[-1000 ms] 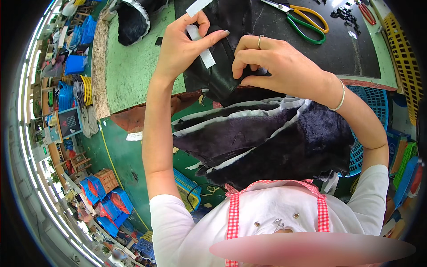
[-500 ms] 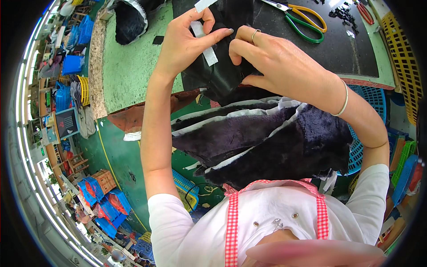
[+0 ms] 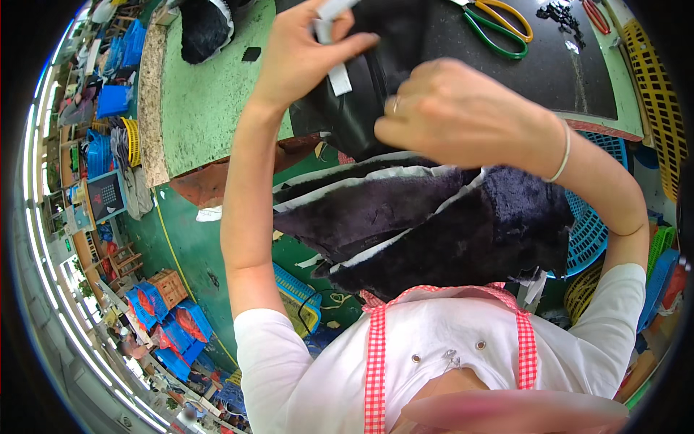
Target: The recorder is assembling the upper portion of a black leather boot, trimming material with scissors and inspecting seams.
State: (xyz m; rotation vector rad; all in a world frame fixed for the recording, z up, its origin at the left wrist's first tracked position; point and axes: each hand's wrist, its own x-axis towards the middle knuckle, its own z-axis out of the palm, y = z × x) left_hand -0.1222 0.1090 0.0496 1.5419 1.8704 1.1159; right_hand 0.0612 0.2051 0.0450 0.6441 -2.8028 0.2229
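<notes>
My left hand (image 3: 300, 61) is at the table's near edge, over black leather-like material (image 3: 361, 119). Its fingers curl around a white strip (image 3: 339, 81), whose ends show above the fingers and below the outstretched thumb. My right hand (image 3: 452, 116) is just to the right, above the same material, blurred by motion. Its fingers are curled in; whatever they might hold is hidden. Dark fur pieces with pale edges (image 3: 448, 242) lie across my lap, below both hands.
Scissors with one green and one orange handle (image 3: 497, 45) lie on the black table mat (image 3: 557, 79), near small black scraps (image 3: 562, 25) and a red-handled tool (image 3: 596, 16). A dark fur piece (image 3: 202, 32) rests on the green tabletop (image 3: 202, 108). Blue basket (image 3: 589, 231) stands at right.
My right hand has closed up and shifted slightly right and down, away from the material between the hands. The left hand still grips the strip, slightly higher in view.
</notes>
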